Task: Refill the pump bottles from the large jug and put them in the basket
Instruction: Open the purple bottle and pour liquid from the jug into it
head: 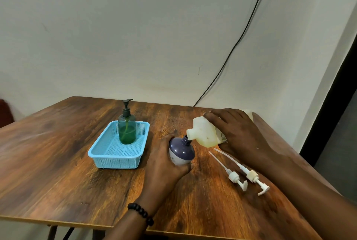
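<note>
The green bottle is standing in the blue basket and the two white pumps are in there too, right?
Not quite. The green bottle does stand in the blue basket, but the head view shows the two white pumps lying on the table, to the right.

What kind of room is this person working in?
Probably a plain room at home, not a workshop: a wood-grain table against a bare off-white wall, a loose black cable running down it, and a household blue plastic basket.
</note>
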